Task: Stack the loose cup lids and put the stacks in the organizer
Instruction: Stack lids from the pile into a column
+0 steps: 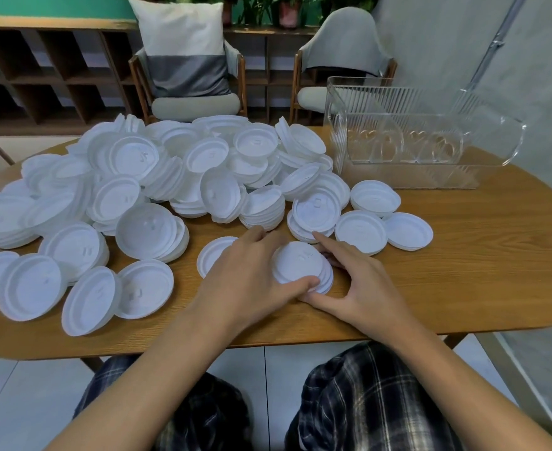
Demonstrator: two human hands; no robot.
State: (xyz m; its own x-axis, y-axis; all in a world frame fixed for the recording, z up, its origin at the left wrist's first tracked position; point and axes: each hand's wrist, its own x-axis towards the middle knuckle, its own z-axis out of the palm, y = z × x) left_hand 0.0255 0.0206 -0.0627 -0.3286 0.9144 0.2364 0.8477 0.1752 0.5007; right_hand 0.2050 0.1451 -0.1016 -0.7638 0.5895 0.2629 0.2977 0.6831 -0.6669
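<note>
Bench (463,271) of pale wood, rounded at its ends, fills most of what we see. Nearly all of its left half lies under the pile (170,177) — white cup lids heaped loose, some rim up, some dome up, many tilted on one another. At the far right of the bench stands the organizer (398,105), upright, of clear ribbed plastic through which the wood shows. It is near the pile's right edge but apart from it. Beyond the bench we make out two chairs (346,43), the left one with a pillow (180,30) propped on it, and a dark shelf (40,76) along the wall.

Nearer us, both forearms reach in over the bench's front edge. The left hand (242,275) and the right hand (369,288) meet around one small stack (300,265) of lids, dome up, which sits on the bench just in front of the pile. The left fingers (256,232) curl over its far side while the left thumb presses its near rim. The right thumb lies along the stack's near base beside the left thumb, the right index finger stretches out straight past its far side, and the other right fingers tuck in against it — so both hands are clamped on the stack.

A single lid (209,255) lies flat, partly under the left hand. Three loose lids (408,231) lie to the right of the pile, touching or overlapping one another.
</note>
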